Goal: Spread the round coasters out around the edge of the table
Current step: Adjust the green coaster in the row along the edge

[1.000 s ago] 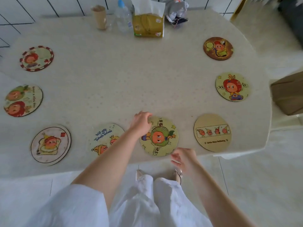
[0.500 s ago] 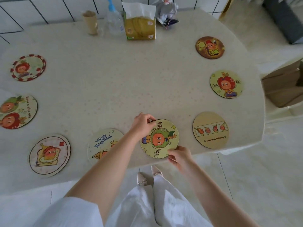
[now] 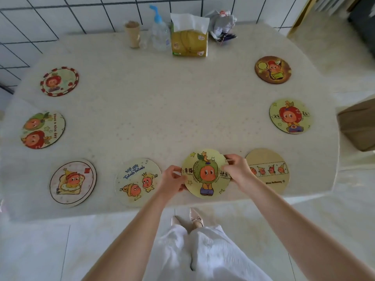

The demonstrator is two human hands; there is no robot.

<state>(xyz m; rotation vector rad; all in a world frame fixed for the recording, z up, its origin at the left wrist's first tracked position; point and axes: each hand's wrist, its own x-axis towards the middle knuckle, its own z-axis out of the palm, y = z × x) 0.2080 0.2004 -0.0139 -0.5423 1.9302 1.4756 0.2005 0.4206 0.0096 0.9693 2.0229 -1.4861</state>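
Observation:
Several round cartoon coasters lie around the rim of the cream table (image 3: 162, 110). A yellow-green coaster (image 3: 206, 173) with a green-hooded orange figure sits at the near edge, held on both sides: my left hand (image 3: 172, 179) grips its left rim and my right hand (image 3: 237, 171) grips its right rim. Beside it are a "we are" coaster (image 3: 138, 182) on the left and a tan coaster (image 3: 267, 169) on the right, partly covered by my right hand. Other coasters include a toast one (image 3: 73, 183), a two-figure one (image 3: 42, 129), a red-bordered one (image 3: 59, 81), a brown one (image 3: 273, 69) and a red-haired one (image 3: 291, 116).
At the table's far edge stand a paper cup (image 3: 133, 34), a clear bottle (image 3: 160, 31) with a blue cap, a tissue box (image 3: 189, 40) and a grey bundle (image 3: 222, 24). A tiled wall runs behind. A brown box (image 3: 357, 126) sits off the right side.
My right hand came up from below the table edge to the coaster's right rim. My left hand slid from its top to its left rim. The coaster has turned upright toward me.

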